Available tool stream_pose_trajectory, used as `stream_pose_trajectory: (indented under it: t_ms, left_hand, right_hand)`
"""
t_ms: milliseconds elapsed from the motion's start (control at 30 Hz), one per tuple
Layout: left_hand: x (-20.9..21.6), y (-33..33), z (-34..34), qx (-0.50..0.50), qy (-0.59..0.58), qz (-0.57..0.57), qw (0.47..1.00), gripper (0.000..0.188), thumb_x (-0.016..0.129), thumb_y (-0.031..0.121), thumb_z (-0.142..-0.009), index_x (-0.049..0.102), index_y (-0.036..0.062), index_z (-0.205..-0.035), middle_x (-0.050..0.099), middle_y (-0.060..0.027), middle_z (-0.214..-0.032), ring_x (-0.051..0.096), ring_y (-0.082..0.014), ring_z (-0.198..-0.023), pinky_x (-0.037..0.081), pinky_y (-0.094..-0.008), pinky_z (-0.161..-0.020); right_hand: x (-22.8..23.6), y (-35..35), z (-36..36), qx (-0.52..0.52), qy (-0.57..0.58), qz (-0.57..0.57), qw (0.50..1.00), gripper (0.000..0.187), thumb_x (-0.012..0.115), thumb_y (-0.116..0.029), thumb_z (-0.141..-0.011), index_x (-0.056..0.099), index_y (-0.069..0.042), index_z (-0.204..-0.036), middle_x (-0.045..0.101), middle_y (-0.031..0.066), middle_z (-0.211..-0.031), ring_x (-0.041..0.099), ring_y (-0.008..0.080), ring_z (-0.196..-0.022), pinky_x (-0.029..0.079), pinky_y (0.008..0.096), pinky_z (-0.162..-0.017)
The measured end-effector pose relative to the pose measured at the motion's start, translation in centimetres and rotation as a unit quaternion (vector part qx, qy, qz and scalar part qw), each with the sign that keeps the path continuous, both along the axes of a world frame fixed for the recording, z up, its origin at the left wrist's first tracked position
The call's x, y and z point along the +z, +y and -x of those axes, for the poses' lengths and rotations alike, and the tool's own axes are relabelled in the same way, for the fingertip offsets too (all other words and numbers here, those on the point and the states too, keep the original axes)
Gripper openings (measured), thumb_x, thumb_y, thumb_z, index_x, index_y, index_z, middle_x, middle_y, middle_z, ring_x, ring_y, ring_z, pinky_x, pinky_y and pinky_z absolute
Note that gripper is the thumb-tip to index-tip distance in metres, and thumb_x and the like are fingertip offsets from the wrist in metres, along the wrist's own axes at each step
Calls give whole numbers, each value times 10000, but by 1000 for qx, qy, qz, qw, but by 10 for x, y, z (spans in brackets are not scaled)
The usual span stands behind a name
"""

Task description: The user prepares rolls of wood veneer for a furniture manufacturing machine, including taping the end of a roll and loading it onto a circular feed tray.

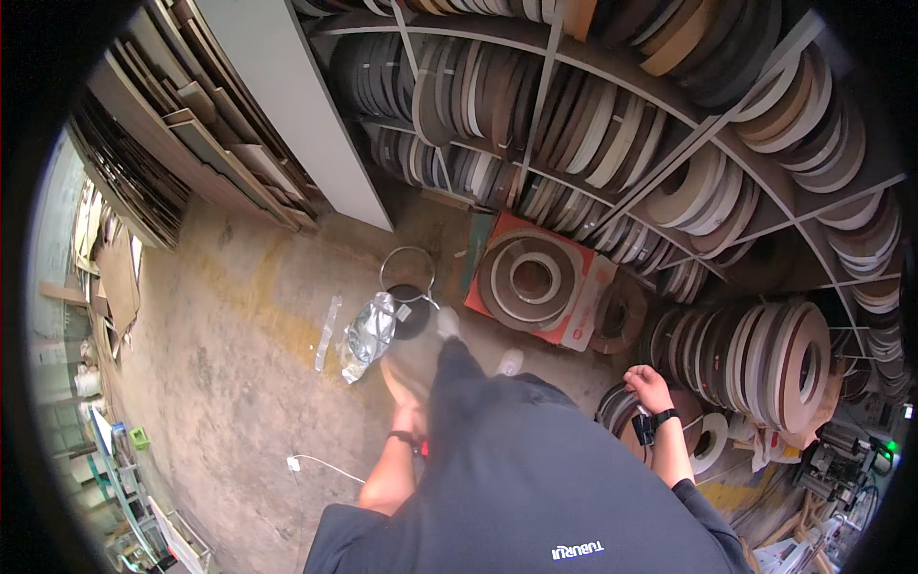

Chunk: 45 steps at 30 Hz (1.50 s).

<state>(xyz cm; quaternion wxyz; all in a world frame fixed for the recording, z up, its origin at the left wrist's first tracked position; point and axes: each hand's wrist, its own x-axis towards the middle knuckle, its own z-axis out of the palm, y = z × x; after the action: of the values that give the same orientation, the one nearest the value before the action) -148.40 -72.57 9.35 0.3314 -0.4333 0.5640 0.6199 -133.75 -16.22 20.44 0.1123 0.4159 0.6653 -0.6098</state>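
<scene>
My left hand point(409, 419) is low beside my left leg, below a dark wristband; its fingers are not clear, and a bit of something red shows next to the wrist. Beyond it on the floor lies a crumpled silver foil bag point(371, 331), against a dark round object point(411, 314) with a thin metal ring point(408, 271) standing up behind. A clear plastic strip point(328, 335) lies left of the bag. My right hand point(650, 387) hangs over several banding rolls point(622, 411), fingers curled in; what they hold, if anything, is hidden. A small black device is strapped to that wrist.
Shelves point(545, 96) full of edge-banding rolls curve across the far and right sides. A red box point(488, 298) carries flat rolls ahead of my feet. More rolls point(765, 364) stand at right. Boards point(201, 124) lean far left. A white cable point(325, 467) crosses the floor.
</scene>
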Motion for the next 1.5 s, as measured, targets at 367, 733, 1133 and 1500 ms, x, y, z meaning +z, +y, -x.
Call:
stream_pose_trajectory:
  t_ms: [367,733,1133,1500]
  left_hand:
    - [-55,-33,7,-50,62,20,997,618,611,69,-730,444,66,-1325,577,-157,-1081,623,-318,-961,561,-449,-775]
    - [-54,-24,91,-63,8,-28,998,649,599,77,-826,405,101,-1446,610,-143,-1207,597,-288,-1072,502,-422,-921]
    - [-47,-62,204,-170,36,-17,985,777,615,-23,-730,368,74,-1460,596,-128,-1206,605,-267,-1047,518,-376,-891]
    - [-1,-24,299,-319,90,29,943,631,598,-27,-767,467,50,-1379,627,-93,-1161,614,-225,-1010,514,-347,-878]
  right_hand:
    - [45,-21,212,281,50,-266,921,338,704,-342,-869,708,-73,-1073,732,146,-942,711,304,-875,558,386,-786]
    - [62,-76,502,459,39,-374,805,384,566,-398,-957,670,-68,-1124,692,187,-1095,633,406,-1036,516,509,-869]
    - [-8,-45,634,227,15,-370,901,336,525,-295,-1028,611,-47,-1238,680,200,-1191,642,377,-1067,518,481,-912]
    - [50,63,523,73,135,-613,775,346,642,-251,-951,642,-100,-1262,633,134,-1306,560,346,-1238,438,483,-1083]
